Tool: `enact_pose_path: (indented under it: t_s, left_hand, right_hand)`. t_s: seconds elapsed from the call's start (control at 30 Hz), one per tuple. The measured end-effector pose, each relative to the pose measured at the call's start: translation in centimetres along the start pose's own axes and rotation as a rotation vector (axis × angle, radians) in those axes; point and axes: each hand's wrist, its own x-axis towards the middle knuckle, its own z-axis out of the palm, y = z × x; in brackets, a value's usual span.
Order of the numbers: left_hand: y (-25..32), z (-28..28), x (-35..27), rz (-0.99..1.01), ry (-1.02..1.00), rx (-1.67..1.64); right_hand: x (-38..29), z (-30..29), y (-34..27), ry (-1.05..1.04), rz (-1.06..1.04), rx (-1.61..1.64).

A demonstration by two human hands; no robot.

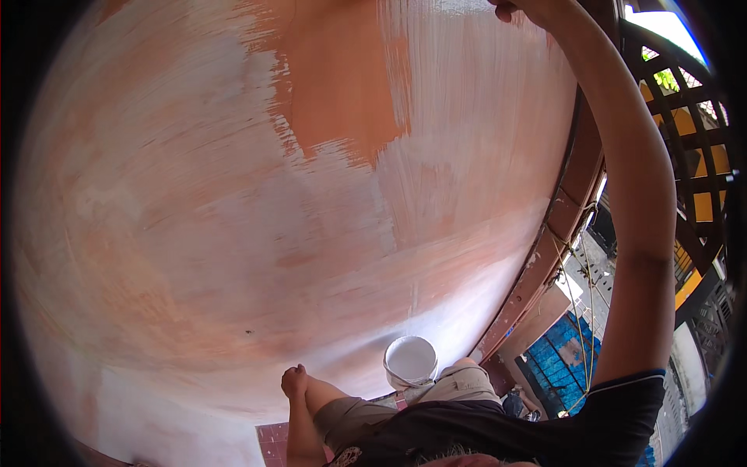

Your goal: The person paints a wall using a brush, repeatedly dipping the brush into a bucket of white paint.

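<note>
A wall [338, 87] fills the view, orange with streaky whitish paint brushed over most of it. My right hand [516, 9] is raised at the top edge, beside wet-looking white strokes; its fingers are partly cut off, and whatever it may hold is out of view. Low near my knee, my left hand [293, 380] is curled closed in front of the wall, with nothing visible in it. A white bucket [411, 361] with pale contents or a pale inside stands close to the wall by my legs.
A reddish-brown frame [525, 268] edges the wall on the right, with thin cords [589, 292] tied to it. Beyond are a dark lattice [688, 140] and a blue panelled surface [563, 359]. Red floor tiles [274, 443] show below. Part of a person's shoe [532, 415] shows lower right.
</note>
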Motion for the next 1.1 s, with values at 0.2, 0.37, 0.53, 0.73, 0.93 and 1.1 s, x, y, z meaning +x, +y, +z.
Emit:
enact_pose_path:
  t_s: [0.2,0.37,0.53,0.73,0.93,1.1]
  left_hand:
    - [-0.2,0.6,0.3,0.005,0.010,0.002]
    - [-0.5,0.6,0.5,0.003,0.006,0.004]
    - [0.7,0.6,0.7,0.040,-0.017,0.003]
    - [-0.2,0.7,0.7,0.015,0.012,-0.007]
    - [0.6,0.4,0.2,0.032,0.000,-0.015]
    - [-0.5,0.3,0.1,0.001,0.008,0.005]
  right_hand:
    - [1.3,3.0,1.4,0.259,-0.195,-0.099]
    - [-5.3,12.9,8.1,0.371,-0.440,-0.189]
    - [-16.6,16.3,11.1,0.066,-0.230,-0.080]
    - [-19.7,12.4,8.5,-0.336,0.051,-0.043]
    - [-7.9,5.0,4.2,-0.260,0.118,-0.058]
    - [1.5,-0.6,-0.7,0.024,-0.093,-0.016]
